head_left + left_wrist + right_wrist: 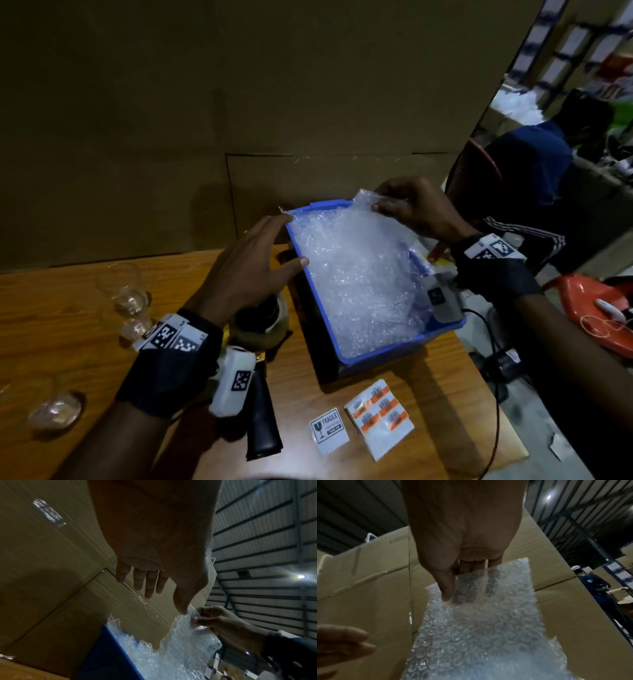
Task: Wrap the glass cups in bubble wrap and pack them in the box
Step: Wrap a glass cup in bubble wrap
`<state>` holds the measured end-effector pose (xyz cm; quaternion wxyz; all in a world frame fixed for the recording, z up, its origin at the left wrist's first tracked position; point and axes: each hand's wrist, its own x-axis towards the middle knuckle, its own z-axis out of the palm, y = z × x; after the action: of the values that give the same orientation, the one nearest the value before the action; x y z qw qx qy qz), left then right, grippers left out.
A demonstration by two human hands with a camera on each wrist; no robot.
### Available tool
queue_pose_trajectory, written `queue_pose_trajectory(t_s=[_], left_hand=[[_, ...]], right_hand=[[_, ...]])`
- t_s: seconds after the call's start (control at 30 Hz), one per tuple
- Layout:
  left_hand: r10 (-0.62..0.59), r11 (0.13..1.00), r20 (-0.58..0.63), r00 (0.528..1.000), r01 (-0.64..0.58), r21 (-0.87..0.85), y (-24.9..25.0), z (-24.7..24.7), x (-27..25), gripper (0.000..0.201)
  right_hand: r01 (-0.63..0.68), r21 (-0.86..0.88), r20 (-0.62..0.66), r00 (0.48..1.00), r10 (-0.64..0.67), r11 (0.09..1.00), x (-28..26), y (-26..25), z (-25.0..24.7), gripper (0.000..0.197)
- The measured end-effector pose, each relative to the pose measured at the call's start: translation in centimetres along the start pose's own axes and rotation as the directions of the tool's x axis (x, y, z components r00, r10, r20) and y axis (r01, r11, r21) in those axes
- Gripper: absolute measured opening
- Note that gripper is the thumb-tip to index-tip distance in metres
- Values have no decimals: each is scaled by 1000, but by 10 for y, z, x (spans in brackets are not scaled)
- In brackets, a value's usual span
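Right hand: right hand [416, 205] pinching the far corner of a clear sheet of bubble wrap [356, 270], thumb on the near face and fingers behind it, as the right wrist view shows; corner lifted above the rim.
Left hand: left hand [253, 260] spread, fingers straight, reaching over the near-left rim; fingertips at the sheet's left edge, grip on it not visible; in the left wrist view the fingers hang free of the wrap.
Bubble wrap: heaped in the shallow blue plastic box [346, 359], which stands on the wooden table [428, 404]; long axis running from the near rim up to the pinched far corner.
Glass cups: three clear glass cups, well left of the box; two [128, 291] behind the left wrist, one [54, 409] at the near-left edge of the table; none wrapped, none in the box.
Key relation: cups lie to the left, on the left hand's side and far from the right hand; sheet lies between both hands.
Likely step: pulling one sheet out; probably left hand best placed to fetch a cup next.
Also on table: white fragile stickers [329, 430] near the front edge.
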<state>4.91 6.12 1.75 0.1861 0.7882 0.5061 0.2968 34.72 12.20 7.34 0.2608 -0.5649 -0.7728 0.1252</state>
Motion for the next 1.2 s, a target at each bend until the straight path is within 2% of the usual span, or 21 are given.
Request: queue_pose_trajectory(t_s=[0.13, 0.23, 0.3, 0.43, 0.5, 0.6, 0.63, 0.7, 0.8, 0.87, 0.97, 1.0, 1.1, 1.17, 1.2], left_hand=[[46, 998, 24, 999, -44, -50, 7, 6, 19, 72], [83, 996, 69, 994, -82, -16, 14, 12, 29, 71], [83, 996, 79, 993, -80, -37, 18, 14, 37, 77], [67, 979, 60, 996, -54, -195, 30, 16, 52, 91], [55, 952, 46, 997, -39, -303, 39, 17, 56, 73], [72, 890, -17, 997, -72, -451, 47, 17, 59, 11], [74, 854, -39, 996, -84, -514, 49, 15, 58, 8], [76, 796, -99, 992, -120, -593, 52, 8, 54, 18], [82, 785, -136, 987, -148, -602, 53, -8, 44, 14], [45, 800, -135, 990, -116, -589, 43, -19, 39, 9], [-37, 797, -166, 985, -71, -600, 29, -34, 26, 14], [-59, 790, -189, 980, -70, -609, 28, -38, 20, 11], [-169, 720, -230, 958, -39, -693, 22, -51, 1, 14], [-272, 681, -249, 930, 3, -733, 19, -60, -15, 26], [-319, 666, -255, 913, 25, -746, 17, -63, -22, 22]], right_hand=[[89, 18, -172, 981, -85, 996, -12, -19, -21, 18], [115, 31, -298, 949, -100, 993, -19, -29, -37, 26], [135, 29, -304, 945, -120, 990, -23, -35, -48, 31], [210, 139, -264, 950, -168, 968, -32, -49, -61, 29], [265, 188, -288, 935, -205, 946, -37, -55, -64, 23], [326, 248, -348, 909, -230, 912, -39, -61, -72, 24], [326, 253, -344, 910, -230, 911, -38, -61, -75, 25], [282, 256, -286, 936, -207, 925, -38, -58, -77, 27], [153, 261, -163, 980, -112, 953, -38, -46, -70, 26], [107, 286, -184, 981, -55, 952, -38, -43, -63, 19], [156, 327, -238, 968, -79, 932, -34, -53, -56, 9], [184, 370, -256, 962, -91, 911, -30, -59, -54, 12], [224, 519, -281, 956, -83, 824, -16, -77, -47, 35], [247, 559, -234, 963, -135, 792, -7, -93, -37, 50], [250, 575, -198, 966, -165, 779, -5, -101, -31, 59]])
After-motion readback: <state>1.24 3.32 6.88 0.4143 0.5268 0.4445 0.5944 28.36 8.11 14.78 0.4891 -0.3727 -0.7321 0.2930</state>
